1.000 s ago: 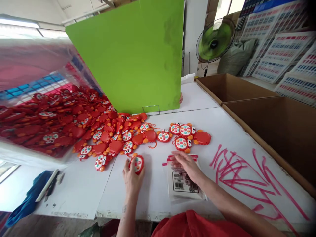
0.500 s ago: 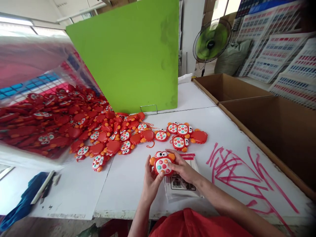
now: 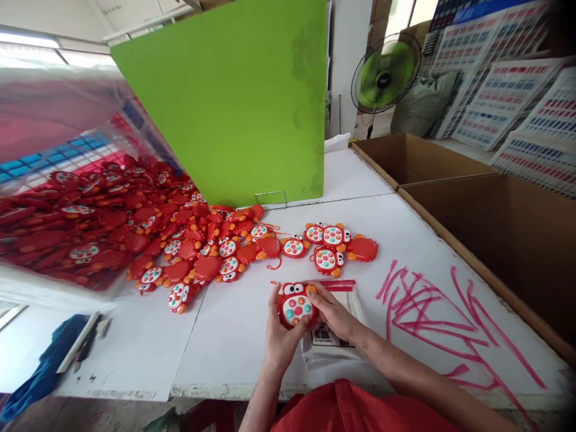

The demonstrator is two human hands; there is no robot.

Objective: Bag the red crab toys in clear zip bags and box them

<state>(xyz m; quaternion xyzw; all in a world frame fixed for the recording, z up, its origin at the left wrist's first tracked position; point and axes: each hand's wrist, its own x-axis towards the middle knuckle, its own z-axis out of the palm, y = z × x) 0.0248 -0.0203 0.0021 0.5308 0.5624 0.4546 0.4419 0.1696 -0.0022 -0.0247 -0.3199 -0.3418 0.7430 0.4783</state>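
Note:
Both my hands hold one red crab-shaped toy (image 3: 295, 306) with coloured buttons, face up, just above the white table (image 3: 252, 336). My left hand (image 3: 278, 339) grips its left side and my right hand (image 3: 333, 313) grips its right side. Under my right hand lies a stack of clear plastic bags (image 3: 335, 336) with red tops and barcode labels. Several more of these toys (image 3: 330, 243) lie loose on the table beyond my hands.
A big clear bag (image 3: 67, 198) spills a heap of red toys at the left. A green board (image 3: 234, 102) stands behind. Open cardboard boxes (image 3: 495, 222) line the right side. Pink scribbles (image 3: 432, 312) mark the table. A blue cloth and a pen (image 3: 67, 351) lie at the lower left. A fan (image 3: 384, 75) stands at the back.
My left hand carried a toy from the pile's edge to the right, my right hand left the bags and took hold too. The toy now sits lower and closer between both hands.

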